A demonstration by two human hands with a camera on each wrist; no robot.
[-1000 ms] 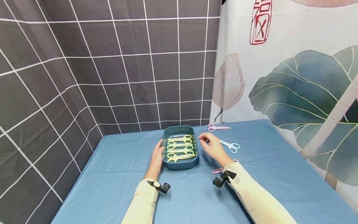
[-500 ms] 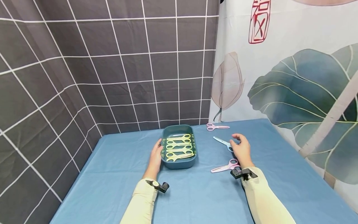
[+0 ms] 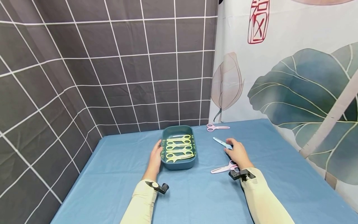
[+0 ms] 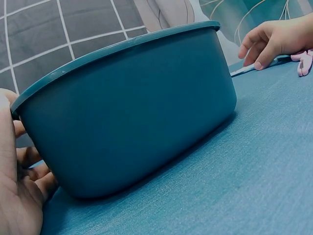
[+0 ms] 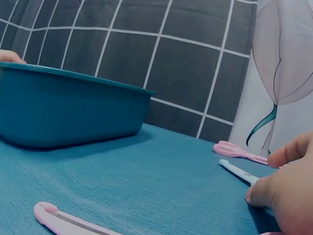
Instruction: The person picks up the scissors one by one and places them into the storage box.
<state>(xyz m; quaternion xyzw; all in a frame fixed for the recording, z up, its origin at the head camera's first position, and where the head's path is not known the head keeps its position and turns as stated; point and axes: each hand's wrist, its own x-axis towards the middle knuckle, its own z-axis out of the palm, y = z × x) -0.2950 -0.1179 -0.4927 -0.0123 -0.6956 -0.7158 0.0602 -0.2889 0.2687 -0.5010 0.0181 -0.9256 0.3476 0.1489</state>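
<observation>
My right hand (image 3: 237,153), the nearer, covers the rear end of the blue scissors (image 3: 222,142), tip toward the counter's (image 3: 190,193) far left corner, whether pinching I can't tell; my left hand (image 3: 155,158) lies relaxed against the bin (image 3: 179,166).

Blue scissors (image 3: 222,142) right of teal bin (image 3: 179,165)

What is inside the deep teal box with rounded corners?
Inside the teal box, several yellow-green scissors lie crosswise in a row. Whatever is directly beneath them is covered, so it cannot be seen.
</observation>
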